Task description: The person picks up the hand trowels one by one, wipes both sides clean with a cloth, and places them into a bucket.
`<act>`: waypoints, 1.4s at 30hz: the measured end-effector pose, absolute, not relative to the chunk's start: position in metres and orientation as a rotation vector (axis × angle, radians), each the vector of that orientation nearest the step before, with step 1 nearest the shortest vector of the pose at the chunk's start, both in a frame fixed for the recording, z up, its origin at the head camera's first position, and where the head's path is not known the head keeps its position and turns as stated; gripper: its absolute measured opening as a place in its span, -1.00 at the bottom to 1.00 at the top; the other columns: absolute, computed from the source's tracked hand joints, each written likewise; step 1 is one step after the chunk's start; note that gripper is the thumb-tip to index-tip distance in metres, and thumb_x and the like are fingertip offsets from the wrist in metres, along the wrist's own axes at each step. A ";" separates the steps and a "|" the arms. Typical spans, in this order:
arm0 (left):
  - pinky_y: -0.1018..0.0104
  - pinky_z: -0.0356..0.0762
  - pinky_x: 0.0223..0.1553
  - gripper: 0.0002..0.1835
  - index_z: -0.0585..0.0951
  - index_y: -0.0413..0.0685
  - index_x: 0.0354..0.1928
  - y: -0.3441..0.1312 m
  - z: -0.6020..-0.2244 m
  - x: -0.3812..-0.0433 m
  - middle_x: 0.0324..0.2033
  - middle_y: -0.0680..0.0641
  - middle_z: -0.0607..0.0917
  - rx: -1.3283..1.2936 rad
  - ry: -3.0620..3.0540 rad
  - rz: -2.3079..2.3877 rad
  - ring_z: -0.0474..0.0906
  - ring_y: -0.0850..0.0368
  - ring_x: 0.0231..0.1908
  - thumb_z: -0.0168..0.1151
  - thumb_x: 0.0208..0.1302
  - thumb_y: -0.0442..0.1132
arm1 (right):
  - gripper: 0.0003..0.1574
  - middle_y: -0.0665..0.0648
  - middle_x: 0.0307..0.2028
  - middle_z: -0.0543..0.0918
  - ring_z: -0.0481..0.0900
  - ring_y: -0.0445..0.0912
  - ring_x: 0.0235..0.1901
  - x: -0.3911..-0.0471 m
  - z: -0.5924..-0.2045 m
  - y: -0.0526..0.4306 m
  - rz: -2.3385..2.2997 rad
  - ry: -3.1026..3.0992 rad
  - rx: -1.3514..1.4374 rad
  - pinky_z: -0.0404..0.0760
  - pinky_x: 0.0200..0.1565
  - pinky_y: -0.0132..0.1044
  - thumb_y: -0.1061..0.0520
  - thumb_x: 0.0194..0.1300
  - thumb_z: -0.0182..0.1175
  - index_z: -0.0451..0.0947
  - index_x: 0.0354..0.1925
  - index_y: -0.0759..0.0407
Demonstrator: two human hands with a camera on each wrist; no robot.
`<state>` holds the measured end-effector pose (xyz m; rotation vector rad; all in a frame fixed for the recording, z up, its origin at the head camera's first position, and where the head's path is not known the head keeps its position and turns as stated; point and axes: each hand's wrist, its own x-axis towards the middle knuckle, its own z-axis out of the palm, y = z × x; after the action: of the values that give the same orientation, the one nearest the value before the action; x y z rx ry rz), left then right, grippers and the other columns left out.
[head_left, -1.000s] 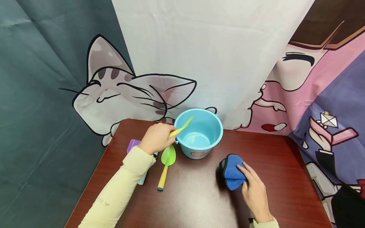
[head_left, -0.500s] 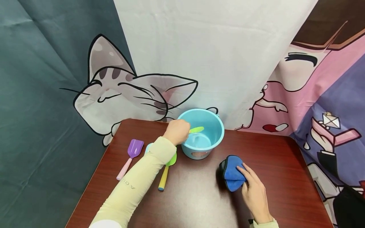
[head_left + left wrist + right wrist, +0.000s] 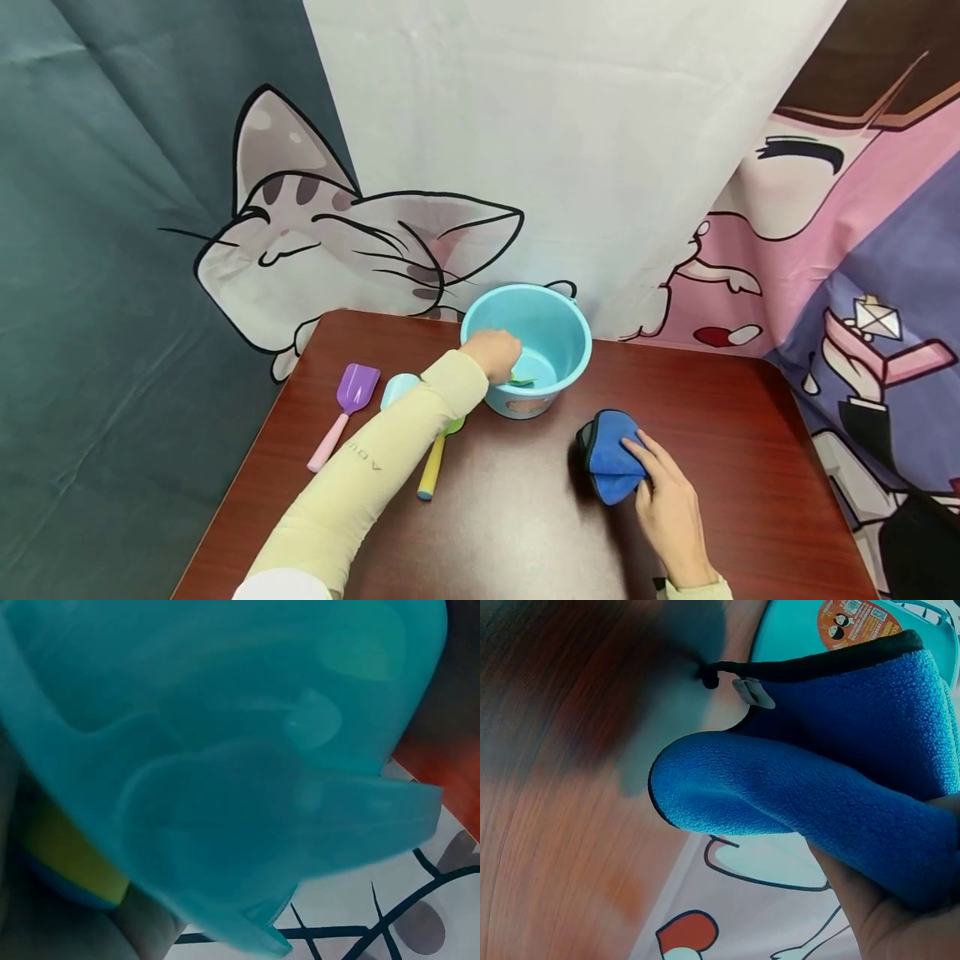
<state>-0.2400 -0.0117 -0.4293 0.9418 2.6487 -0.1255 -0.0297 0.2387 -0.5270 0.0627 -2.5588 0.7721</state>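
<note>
My left hand (image 3: 491, 356) reaches over the near-left rim and into the light blue bucket (image 3: 570, 333). It grips a small toy garden tool by its yellow handle (image 3: 79, 859); a bit of the tool's green head (image 3: 522, 382) shows below the fist. Bucket wall fills most of the left wrist view. On the right, my right hand (image 3: 672, 508) pinches a folded blue towel (image 3: 617, 458) with black edging above the table. The right wrist view shows the fluffy towel (image 3: 780, 780) standing up from the fingers.
A purple toy shovel (image 3: 357, 387) with a pink handle lies on the brown table (image 3: 510, 517) at left. Beside it are a light blue toy tool (image 3: 398, 389) and a green shovel with a yellow handle (image 3: 431, 469), both partly under my left sleeve. A printed curtain (image 3: 585, 167) hangs behind.
My left hand has moved right and down into the bucket with the yellow-handled tool, uncovering the purple shovel. My right hand and the towel have stayed almost still.
</note>
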 end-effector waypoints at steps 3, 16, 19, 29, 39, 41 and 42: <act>0.29 0.45 -0.38 -0.78 0.54 0.02 -0.48 -0.011 -0.426 -0.242 -0.55 0.04 0.51 0.920 2.599 -0.112 0.37 0.14 -0.48 0.22 0.37 -0.26 | -0.27 0.17 0.21 0.60 0.57 -0.02 -0.08 -0.030 -0.527 0.239 0.777 -2.557 0.064 0.26 -0.38 -0.41 0.58 0.04 0.05 0.68 0.11 0.12; 0.29 0.48 -0.36 -0.77 0.51 0.00 -0.51 -0.022 -0.420 -0.247 -0.57 0.04 0.46 0.886 2.569 -0.028 0.37 0.15 -0.47 0.21 0.34 -0.27 | -0.29 0.18 0.22 0.59 0.48 -0.06 -0.29 -0.029 -0.524 0.240 0.785 -2.535 0.073 0.20 -0.48 -0.45 0.58 0.06 0.05 0.67 0.12 0.15; 0.28 0.49 -0.36 -0.76 0.55 -0.01 -0.52 -0.027 -0.417 -0.245 -0.59 0.05 0.44 0.889 2.590 0.005 0.37 0.15 -0.48 0.27 0.34 -0.20 | -0.29 0.18 0.22 0.59 0.48 -0.06 -0.26 -0.029 -0.523 0.240 0.788 -2.523 0.079 0.20 -0.48 -0.45 0.58 0.06 0.05 0.67 0.11 0.16; 0.18 0.55 -0.09 -0.73 0.69 -0.03 0.04 -0.046 -0.403 -0.233 -0.13 0.02 0.70 0.947 2.744 0.135 0.57 0.13 -0.10 0.21 0.39 -0.15 | -0.30 0.18 0.20 0.61 0.48 -0.04 -0.32 -0.028 -0.524 0.242 0.781 -2.507 0.079 0.19 -0.52 -0.45 0.57 0.07 0.04 0.68 0.10 0.16; 0.06 0.47 0.18 -0.58 0.60 -0.10 0.24 -0.105 -0.374 -0.219 0.13 -0.09 0.64 0.899 2.912 0.466 0.55 -0.02 0.16 0.20 0.43 -0.11 | -0.30 0.18 0.21 0.60 0.48 -0.05 -0.29 -0.027 -0.522 0.242 0.785 -2.505 0.082 0.18 -0.50 -0.45 0.57 0.07 0.03 0.67 0.11 0.16; 0.02 0.45 0.19 -0.58 0.60 -0.11 0.24 -0.120 -0.373 -0.214 0.14 -0.11 0.64 0.846 2.940 0.532 0.54 -0.06 0.17 0.21 0.42 -0.11 | -0.30 0.18 0.21 0.60 0.49 -0.06 -0.27 -0.027 -0.522 0.242 0.778 -2.502 0.084 0.19 -0.49 -0.44 0.58 0.06 0.03 0.68 0.11 0.16; 0.01 0.44 0.21 -0.58 0.60 -0.11 0.24 -0.127 -0.373 -0.211 0.15 -0.12 0.63 0.810 2.953 0.565 0.52 -0.07 0.19 0.21 0.42 -0.11 | -0.29 0.17 0.21 0.60 0.49 -0.06 -0.28 -0.027 -0.522 0.242 0.777 -2.501 0.083 0.19 -0.49 -0.44 0.58 0.06 0.03 0.68 0.11 0.16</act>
<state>-0.2114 -0.1273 -0.3733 0.8098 2.9527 0.5654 -0.0268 0.2420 -0.5218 0.0825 -2.5014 0.7767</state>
